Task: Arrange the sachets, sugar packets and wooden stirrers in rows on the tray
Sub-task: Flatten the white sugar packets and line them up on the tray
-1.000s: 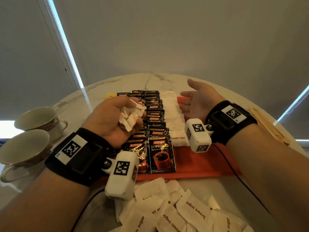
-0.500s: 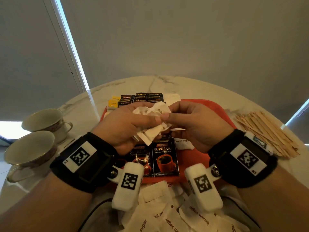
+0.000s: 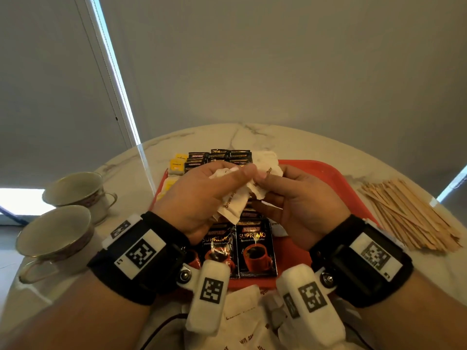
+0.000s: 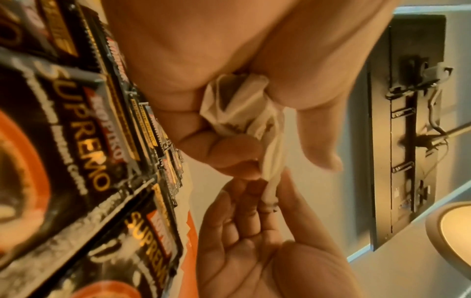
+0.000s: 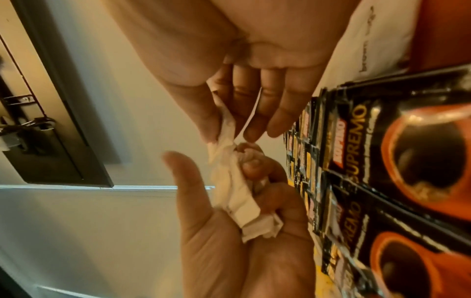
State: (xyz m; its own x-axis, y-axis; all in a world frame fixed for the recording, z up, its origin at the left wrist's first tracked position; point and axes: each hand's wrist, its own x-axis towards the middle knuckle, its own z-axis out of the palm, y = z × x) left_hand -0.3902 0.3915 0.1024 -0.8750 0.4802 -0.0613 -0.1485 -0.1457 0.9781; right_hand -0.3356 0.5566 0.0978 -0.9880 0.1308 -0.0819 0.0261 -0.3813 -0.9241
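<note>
Above the red tray [image 3: 326,178]: left hand [image 3: 199,198] clutches a bunch of sugar packets [image 3: 233,205], fingers curled. Right hand [image 3: 300,200] pinches one packet's top edge. Wooden stirrers [image 3: 409,210] lie right of tray.

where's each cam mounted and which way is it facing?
Head: on the head, looking down over both wrists at the tray, stirrers, cups.
Left wrist: along the left hand gripping sugar packets.
Right wrist: along the right hand pinching one.
All three share both hands, the packets and the coffee sachets.
</note>
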